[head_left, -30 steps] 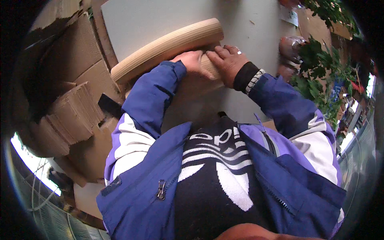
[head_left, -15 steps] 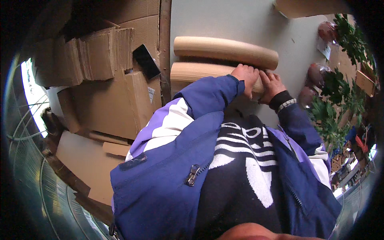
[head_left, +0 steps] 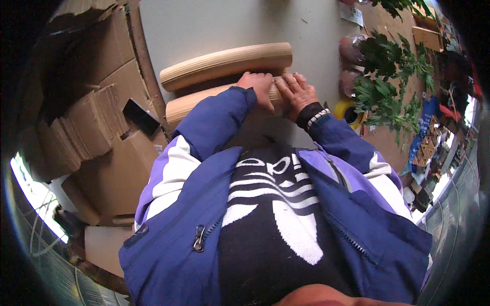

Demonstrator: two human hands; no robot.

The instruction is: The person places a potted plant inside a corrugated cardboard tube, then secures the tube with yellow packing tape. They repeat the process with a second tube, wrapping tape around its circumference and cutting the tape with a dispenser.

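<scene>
Two tan, ridged rolls of corrugated cardboard lie side by side on a pale grey table. My left hand [head_left: 259, 87] is closed over the nearer cardboard roll [head_left: 190, 107], close to its right end, with its fingers curled over the top. Right beside it, my right hand [head_left: 297, 93] grips the same roll's right end, its fingers bent round it. Untouched, the farther cardboard roll [head_left: 227, 64] rests just beyond my fingers. My left sleeve and hands hide much of the nearer roll.
Left of the grey tabletop [head_left: 224, 23], a dark phone [head_left: 141, 116] lies by stacked cardboard sheets [head_left: 84, 127]. To the right are several wrapped pots [head_left: 352, 50] with leafy plants [head_left: 390, 81], and a yellow tape roll [head_left: 348, 113] near my right forearm.
The whole view has swung right, so the table things sit farther left and look tilted. The yellow tape roll has come into sight. My hands stay on the nearer cardboard roll.
</scene>
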